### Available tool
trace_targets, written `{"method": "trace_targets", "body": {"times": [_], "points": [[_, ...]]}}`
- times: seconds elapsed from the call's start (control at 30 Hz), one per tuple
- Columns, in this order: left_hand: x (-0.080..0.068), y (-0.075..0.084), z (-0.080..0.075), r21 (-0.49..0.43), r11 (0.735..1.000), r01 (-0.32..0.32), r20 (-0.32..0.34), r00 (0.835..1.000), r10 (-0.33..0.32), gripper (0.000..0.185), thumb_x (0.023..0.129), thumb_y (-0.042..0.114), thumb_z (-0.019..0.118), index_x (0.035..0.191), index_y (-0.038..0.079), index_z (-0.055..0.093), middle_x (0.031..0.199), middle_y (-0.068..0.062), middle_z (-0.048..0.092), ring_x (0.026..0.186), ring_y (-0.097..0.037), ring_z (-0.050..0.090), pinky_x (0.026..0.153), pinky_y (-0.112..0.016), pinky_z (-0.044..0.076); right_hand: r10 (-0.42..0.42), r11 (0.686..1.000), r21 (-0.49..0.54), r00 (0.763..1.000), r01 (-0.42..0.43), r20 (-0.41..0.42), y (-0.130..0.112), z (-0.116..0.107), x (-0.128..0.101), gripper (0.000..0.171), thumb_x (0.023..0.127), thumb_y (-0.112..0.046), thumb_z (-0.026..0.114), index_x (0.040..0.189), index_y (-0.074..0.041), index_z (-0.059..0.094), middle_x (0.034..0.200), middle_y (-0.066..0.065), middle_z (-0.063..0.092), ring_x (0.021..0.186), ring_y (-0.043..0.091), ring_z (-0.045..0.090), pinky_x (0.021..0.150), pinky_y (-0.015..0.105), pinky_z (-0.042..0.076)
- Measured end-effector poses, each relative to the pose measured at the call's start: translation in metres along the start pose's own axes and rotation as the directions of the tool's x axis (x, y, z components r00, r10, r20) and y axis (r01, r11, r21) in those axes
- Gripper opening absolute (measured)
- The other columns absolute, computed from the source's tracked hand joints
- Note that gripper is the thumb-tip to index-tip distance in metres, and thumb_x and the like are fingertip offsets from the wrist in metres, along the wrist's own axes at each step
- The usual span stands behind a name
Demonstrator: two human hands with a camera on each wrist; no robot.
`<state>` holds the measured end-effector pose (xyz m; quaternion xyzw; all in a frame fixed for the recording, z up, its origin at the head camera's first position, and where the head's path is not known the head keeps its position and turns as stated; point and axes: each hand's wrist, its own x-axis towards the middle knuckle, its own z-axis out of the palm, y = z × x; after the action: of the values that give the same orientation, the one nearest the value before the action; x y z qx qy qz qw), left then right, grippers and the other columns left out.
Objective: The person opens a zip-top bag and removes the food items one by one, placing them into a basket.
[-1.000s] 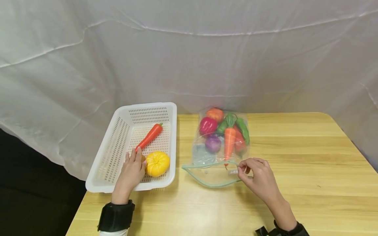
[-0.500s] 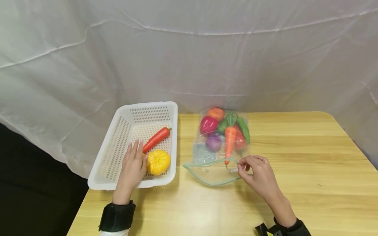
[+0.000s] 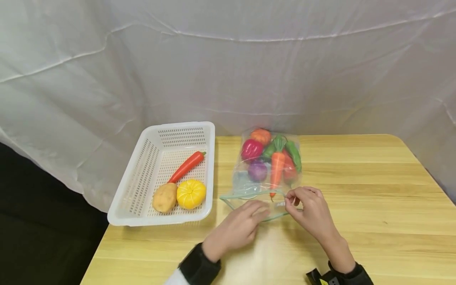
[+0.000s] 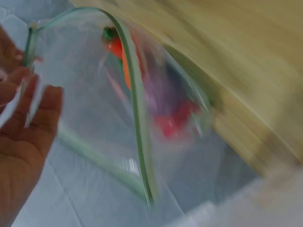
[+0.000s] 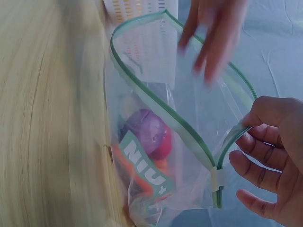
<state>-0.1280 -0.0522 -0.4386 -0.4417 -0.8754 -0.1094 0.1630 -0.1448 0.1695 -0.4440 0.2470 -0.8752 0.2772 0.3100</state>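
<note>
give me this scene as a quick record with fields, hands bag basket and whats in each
left hand: fingers straight, reaching to the open mouth of the bag, holding nothing
right hand: pinches the green zip edge of the bag, holding the mouth open
bag: clear zip bag lying on the table, mouth toward the person
in bag: carrot, purple onion, red pepper, green pepper, orange piece at the far end
basket: white, perforated, left of the bag
in basket: red chili, potato, yellow pumpkin
</note>
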Motion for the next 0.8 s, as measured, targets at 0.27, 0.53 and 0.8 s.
{"method": "trace_targets", "body": {"times": [0.27, 0.53, 0.8], "points": [[0.055, -0.013, 0.028, 0.044, 0.958, 0.284, 0.271, 0.919, -0.285, 0.04, 0.089, 0.013, 0.053, 0.129, 0.011, 0.052, 0.105, -0.004, 0.064, 0.093, -0.013, 0.061, 0.078, -0.024, 0.051, -0.008, 1.0, 0.003, 1.0, 0.008, -0.002, -0.004, 0.001, 0.003, 0.013, 0.067, -0.001, 0.069, 0.072, -0.01, 0.063, 0.062, -0.005, 0.06, 0.058, 0.007, 0.052, 0.075, 0.041, 0.046], [0.081, -0.03, 0.041, 0.191, 0.874, 0.446, 0.28, 0.829, -0.484, 0.068, 0.086, 0.031, 0.059, 0.146, 0.013, 0.031, 0.151, -0.019, 0.026, 0.138, -0.043, 0.025, 0.11, -0.051, 0.031, -0.004, 1.0, -0.01, 1.0, 0.004, 0.0, -0.005, -0.001, 0.003, 0.014, 0.067, 0.0, 0.07, 0.072, -0.01, 0.062, 0.062, -0.004, 0.061, 0.058, 0.007, 0.053, 0.076, 0.043, 0.047], [0.092, -0.04, 0.047, 0.256, 0.836, 0.486, 0.139, 0.837, -0.529, 0.052, 0.084, 0.043, 0.058, 0.131, 0.022, 0.048, 0.126, -0.008, 0.048, 0.119, -0.036, 0.047, 0.084, -0.048, 0.049, 0.008, 1.0, -0.017, 1.0, -0.007, 0.006, -0.006, -0.004, 0.001, 0.013, 0.067, 0.0, 0.07, 0.072, -0.01, 0.063, 0.062, -0.005, 0.061, 0.058, 0.006, 0.052, 0.077, 0.043, 0.047]]}}
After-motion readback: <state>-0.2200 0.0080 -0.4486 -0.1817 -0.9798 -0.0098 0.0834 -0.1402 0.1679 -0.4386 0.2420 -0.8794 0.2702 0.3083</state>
